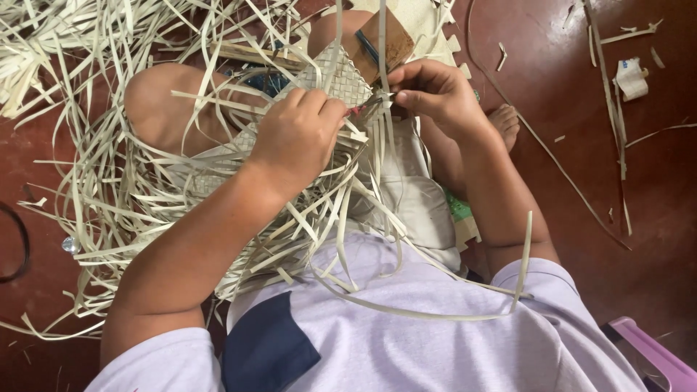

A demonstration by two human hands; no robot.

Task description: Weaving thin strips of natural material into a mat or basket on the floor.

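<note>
A flat woven mat piece of pale, dry leaf strips, plaited in a tight checker pattern, lies across the person's lap just beyond both hands. The left hand is curled into a loose fist on the near edge of the weave, fingers pinching something at the working edge; what exactly it grips is hidden. The right hand is clenched with thumb and fingertips pressed on a thin strip at the mat's right edge, touching the weave. Between the 2 hands a small reddish spot shows, too small to tell what it is.

Long loose strips fan out from the weave to the left and toward the person, flat, ribbon-like and stiffly curled, some draped over the lilac shirt. Beyond the mat sits a brown block-shaped object on a pale mat with notched edges. A bare foot rests right of the right hand.

The floor is smooth, glossy dark red, littered with strip offcuts and a small white scrap at far right. A pink plastic edge shows at near right.
</note>
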